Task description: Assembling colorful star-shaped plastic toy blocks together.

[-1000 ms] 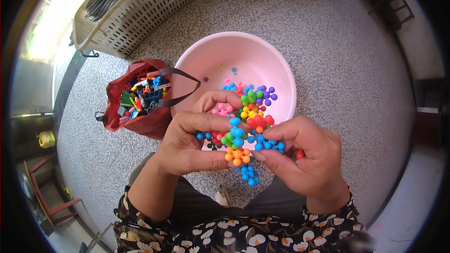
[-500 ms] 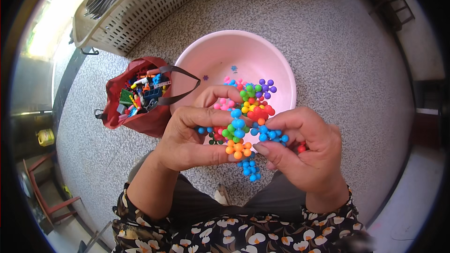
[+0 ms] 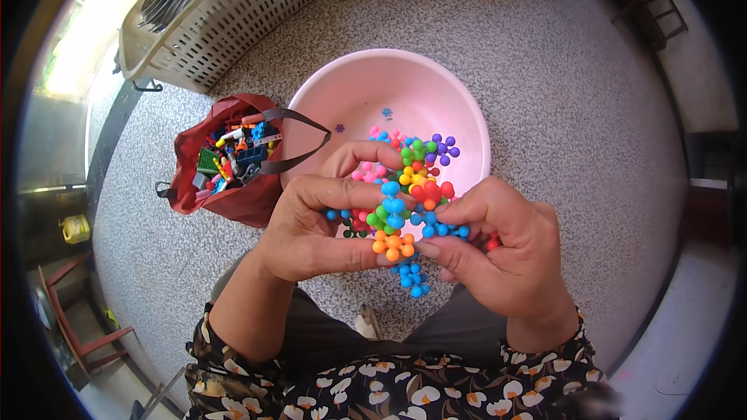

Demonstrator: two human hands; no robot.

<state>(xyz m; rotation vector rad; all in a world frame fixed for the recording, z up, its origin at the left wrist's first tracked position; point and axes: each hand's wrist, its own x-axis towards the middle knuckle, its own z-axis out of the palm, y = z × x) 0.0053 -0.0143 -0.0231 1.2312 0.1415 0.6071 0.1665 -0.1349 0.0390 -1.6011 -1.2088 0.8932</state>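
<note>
Both hands meet at the centre of the frame: the left hand (image 3: 311,229) and the right hand (image 3: 498,253) curl their fingers around a cluster of coloured ball pieces (image 3: 405,202), gripping it between them above a pink basin (image 3: 373,85); a red bag of toy parts (image 3: 229,159) sits left, a white basket (image 3: 233,8) upper left

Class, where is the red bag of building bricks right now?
In the head view, the red bag sits on the floor at the person's left, beside the pink basin, below the white basket.
</note>
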